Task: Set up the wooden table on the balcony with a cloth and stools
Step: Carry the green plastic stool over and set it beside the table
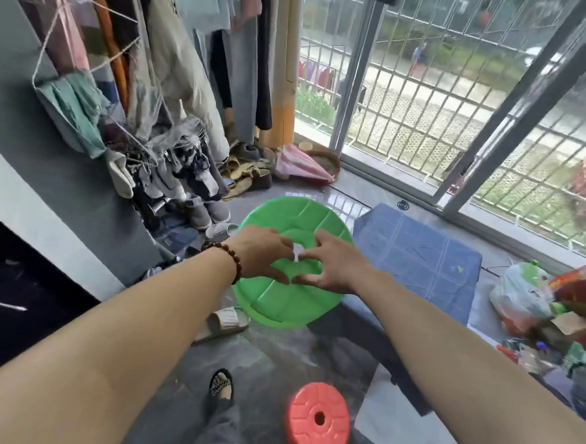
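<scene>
A round green plastic stool (290,300) is up in the air in front of me, its seat tilted toward the camera. My left hand (260,254), with a bead bracelet at the wrist, and my right hand (331,267) both grip it at the hole in the seat's centre, fingers hooked in. Just right of the stool stands the low table, covered with a blue checked cloth (419,260). A red round stool (319,420) stands on the floor near my foot.
Hanging clothes (192,44) and a pile of shoes (197,188) crowd the left wall. A sandal (223,322) lies under the green stool. Bags and clutter (547,306) sit at the right. Barred sliding windows (429,110) close the far side.
</scene>
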A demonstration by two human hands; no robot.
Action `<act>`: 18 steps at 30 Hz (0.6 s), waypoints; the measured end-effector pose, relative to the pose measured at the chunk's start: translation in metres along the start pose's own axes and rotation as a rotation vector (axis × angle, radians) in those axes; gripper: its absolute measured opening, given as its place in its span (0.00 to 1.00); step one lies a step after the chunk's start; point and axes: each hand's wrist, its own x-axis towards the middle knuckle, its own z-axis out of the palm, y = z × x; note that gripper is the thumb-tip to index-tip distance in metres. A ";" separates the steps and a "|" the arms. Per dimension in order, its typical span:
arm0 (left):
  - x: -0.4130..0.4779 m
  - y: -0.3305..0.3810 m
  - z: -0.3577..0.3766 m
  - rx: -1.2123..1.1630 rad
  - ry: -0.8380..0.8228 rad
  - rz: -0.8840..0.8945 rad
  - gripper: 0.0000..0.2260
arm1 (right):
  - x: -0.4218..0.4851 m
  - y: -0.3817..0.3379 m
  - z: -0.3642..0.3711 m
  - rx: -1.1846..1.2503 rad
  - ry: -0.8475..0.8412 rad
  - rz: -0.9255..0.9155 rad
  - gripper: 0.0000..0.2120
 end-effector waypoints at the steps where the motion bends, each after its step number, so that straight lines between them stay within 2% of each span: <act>1: 0.008 -0.019 -0.001 0.003 -0.004 0.006 0.26 | 0.019 0.001 -0.004 0.005 -0.004 0.012 0.30; 10: 0.064 -0.186 -0.012 0.051 0.025 0.051 0.26 | 0.179 0.001 -0.052 0.032 0.037 0.057 0.30; 18: 0.128 -0.253 -0.011 0.042 0.032 0.079 0.26 | 0.258 0.036 -0.070 0.020 0.005 0.096 0.28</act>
